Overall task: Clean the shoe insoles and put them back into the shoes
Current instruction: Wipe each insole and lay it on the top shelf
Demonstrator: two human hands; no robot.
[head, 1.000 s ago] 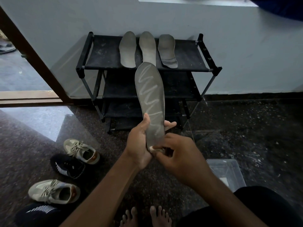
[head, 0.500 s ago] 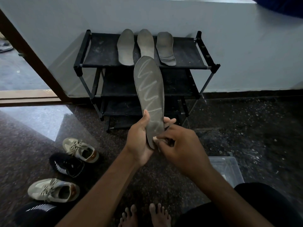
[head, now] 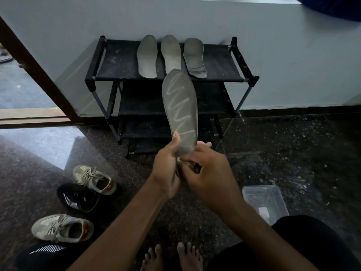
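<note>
One grey insole (head: 180, 110), marked with a pale zigzag line down its face, stands nearly upright in the air, toe end up, held only at its heel. Judging from that narrow hold, the likely trouble is that the long free end bends or flops under firm wiping near the toe. The insole could also slip loose and drop to the dark speckled floor (head: 293, 153), picking up dirt again. Its heel end sits in the left hand (head: 166, 169), which grips it with the thumb on the face and the fingers wrapped behind. The right hand (head: 211, 177) meets the same heel end from the right, fingers curled against it. Blur there makes it impossible to tell whether it pinches the insole or only rubs it. Most of the insole rises above both hands, unsupported. Behind its raised toe stands a black shoe rack (head: 121, 61), where three more insoles (head: 172, 53) lie side by side on the top shelf; a careless swing could knock them. Four shoes (head: 93, 178) wait on the floor to the left, well apart from the hands. A clear plastic box (head: 263, 200) sits to the right, near the person's leg.
</note>
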